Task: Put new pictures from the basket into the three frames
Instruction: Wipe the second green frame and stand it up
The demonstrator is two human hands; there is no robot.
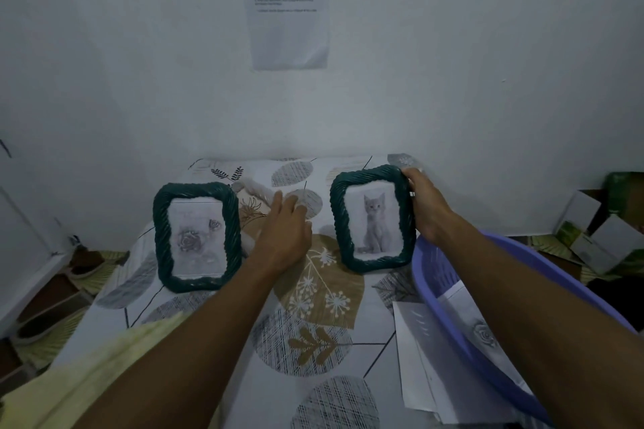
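Note:
Two dark green twisted-rim picture frames stand on the patterned tablecloth. The left frame [197, 236] shows a rose picture. The right frame [373, 218] shows a grey kitten, and my right hand [427, 205] grips its upper right edge. My left hand [285, 230] reaches between the frames, fingers stretched toward a pale object [251, 189] lying flat behind them; what that object is I cannot tell. A purple basket [439, 275] at the right holds printed pictures, one a rose [484, 334].
Loose white sheets [418, 359] lie on the table beside the basket. A yellow cloth [104, 369] covers the near left corner. White boxes [599, 237] sit on the floor at right. A printed note [289, 7] hangs on the wall close behind the table.

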